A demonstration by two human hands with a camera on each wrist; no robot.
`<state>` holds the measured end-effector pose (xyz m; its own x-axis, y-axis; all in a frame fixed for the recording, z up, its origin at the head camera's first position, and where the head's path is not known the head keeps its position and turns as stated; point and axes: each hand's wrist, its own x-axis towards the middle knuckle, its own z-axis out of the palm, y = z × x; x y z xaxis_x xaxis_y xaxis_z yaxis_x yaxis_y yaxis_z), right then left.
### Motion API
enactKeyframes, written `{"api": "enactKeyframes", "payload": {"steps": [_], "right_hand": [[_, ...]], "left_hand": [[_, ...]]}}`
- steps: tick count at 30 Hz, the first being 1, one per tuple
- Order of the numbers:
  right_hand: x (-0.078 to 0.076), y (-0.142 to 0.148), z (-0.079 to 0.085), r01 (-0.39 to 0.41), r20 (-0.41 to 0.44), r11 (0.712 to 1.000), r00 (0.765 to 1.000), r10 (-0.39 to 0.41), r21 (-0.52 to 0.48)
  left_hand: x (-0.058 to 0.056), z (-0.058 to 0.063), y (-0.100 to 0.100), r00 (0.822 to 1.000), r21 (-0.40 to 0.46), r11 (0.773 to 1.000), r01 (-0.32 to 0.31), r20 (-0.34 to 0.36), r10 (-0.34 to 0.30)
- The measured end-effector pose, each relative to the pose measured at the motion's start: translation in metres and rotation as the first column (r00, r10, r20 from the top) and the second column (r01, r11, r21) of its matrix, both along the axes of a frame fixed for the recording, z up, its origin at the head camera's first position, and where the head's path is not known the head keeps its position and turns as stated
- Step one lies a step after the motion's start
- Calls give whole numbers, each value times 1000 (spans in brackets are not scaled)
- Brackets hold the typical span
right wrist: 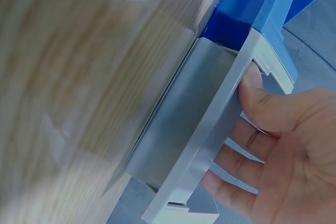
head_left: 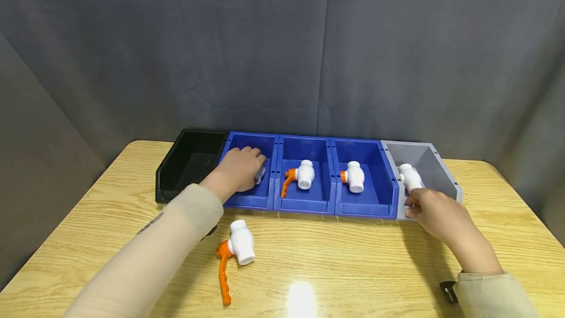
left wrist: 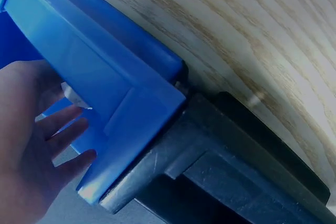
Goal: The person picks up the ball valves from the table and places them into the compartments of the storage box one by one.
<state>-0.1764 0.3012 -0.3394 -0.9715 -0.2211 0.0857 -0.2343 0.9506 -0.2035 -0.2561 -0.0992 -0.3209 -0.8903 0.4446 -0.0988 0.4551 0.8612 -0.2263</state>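
Note:
My left hand [head_left: 240,168] reaches down into the left blue bin [head_left: 249,140]. Its fingers curl beside a small white piece [head_left: 260,174], mostly hidden by the hand; the left wrist view shows this white piece [left wrist: 75,96] between thumb and fingers. At the grey bin [head_left: 434,171], my right hand [head_left: 434,210] reaches over the front edge with its fingers fairly straight. Just beyond its fingertips lies a white valve body [head_left: 411,177]. In the right wrist view the thumb [right wrist: 254,77] is at the front lip, and the valve body is out of sight.
A white valve with an orange lever handle [head_left: 243,244] lies on the wooden table [head_left: 335,259]. The middle blue bin holds a similar valve [head_left: 305,174]; the right one holds a valve with an orange cap [head_left: 355,177]. A black bin [head_left: 190,171] stands far left.

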Motion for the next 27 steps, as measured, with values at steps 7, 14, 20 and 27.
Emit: {"api": "enactKeyframes", "payload": {"steps": [7, 14, 20, 27], "right_hand": [[0, -1, 1, 13, 12, 1000, 1000, -13, 1], [0, 0, 1, 12, 10, 1000, 1000, -12, 0], [0, 1, 1, 9, 7, 1000, 1000, -9, -2], [1, 0, 1, -7, -3, 1000, 1000, 7, -9]], "left_hand": [[10, 6, -4, 991, 33, 997, 72, -116, -68], [21, 11, -9, 961, 72, 987, 144, -248, -122], [36, 12, -10, 946, 172, 979, 112, -320, -52], [62, 10, -16, 889, 232, 953, 196, -452, -73]]}}
